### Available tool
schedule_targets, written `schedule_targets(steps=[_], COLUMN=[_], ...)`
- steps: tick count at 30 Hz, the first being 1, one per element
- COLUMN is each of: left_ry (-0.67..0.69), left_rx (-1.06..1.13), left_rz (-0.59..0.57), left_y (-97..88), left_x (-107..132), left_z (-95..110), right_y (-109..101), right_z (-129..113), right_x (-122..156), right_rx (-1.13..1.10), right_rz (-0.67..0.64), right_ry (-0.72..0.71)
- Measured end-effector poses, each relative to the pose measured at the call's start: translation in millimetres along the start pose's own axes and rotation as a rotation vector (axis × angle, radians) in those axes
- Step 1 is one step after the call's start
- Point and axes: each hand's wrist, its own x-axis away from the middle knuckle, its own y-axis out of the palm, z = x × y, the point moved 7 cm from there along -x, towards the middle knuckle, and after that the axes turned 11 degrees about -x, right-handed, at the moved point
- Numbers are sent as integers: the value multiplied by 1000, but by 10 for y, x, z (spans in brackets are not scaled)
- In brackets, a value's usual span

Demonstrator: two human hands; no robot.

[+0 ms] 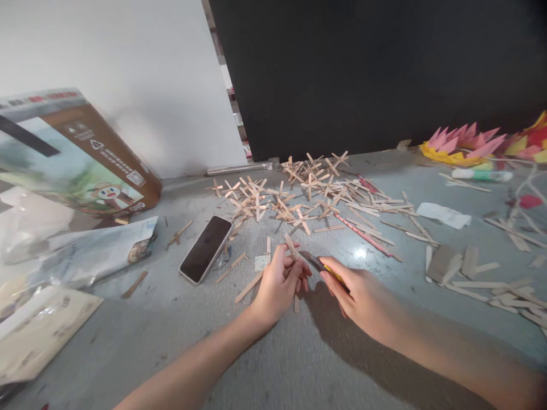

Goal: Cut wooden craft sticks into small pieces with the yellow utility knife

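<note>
My left hand (277, 285) is closed around a flat wooden craft stick (290, 245), whose upper end sticks out above the fingers. In my right hand (352, 289) is a yellow and black utility knife (331, 270), gripped by the handle. Its dark blade end points left and lies close to the stick; whether it touches the wood I cannot tell. Beyond both hands spreads a pile of craft sticks (305, 182), many joined in crossed shapes. Loose sticks (249, 286) lie just left of my left hand.
A phone (206, 249) lies to the left, near plastic packets (102, 250) and a brown printed bag (115, 165). At the right are more sticks (513, 293), a glue stick (482, 175) and a pink and yellow paper crown (464, 142). A red patterned pencil-like stick (363, 233) lies ahead.
</note>
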Motion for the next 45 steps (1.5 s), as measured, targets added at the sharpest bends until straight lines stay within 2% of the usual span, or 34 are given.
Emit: schedule_targets(steps=[10, 17, 21, 24, 29, 36, 45], left_ry=[-52, -35, 14, 25, 5, 2, 1], left_rx=[6, -31, -13, -39, -80, -16, -44], left_rz=[-19, 3, -1, 0, 17, 5, 8], left_y=[12, -3, 3, 3, -5, 25, 19], left_x=[43, 43, 46, 56, 74, 73, 80], left_z=[0, 11, 32, 35, 33, 29, 45], right_y=[51, 20, 9, 38, 59, 98, 173], right_z=[-9, -34, -54, -60, -42, -70, -23], right_x=[1, 8, 26, 41, 40, 29, 32], right_rx=[-65, 24, 164, 217, 87, -118, -368], right_rz=[-13, 42, 88, 61, 6, -7, -74], right_ry=[-18, -82, -129, -125, 8, 63, 190])
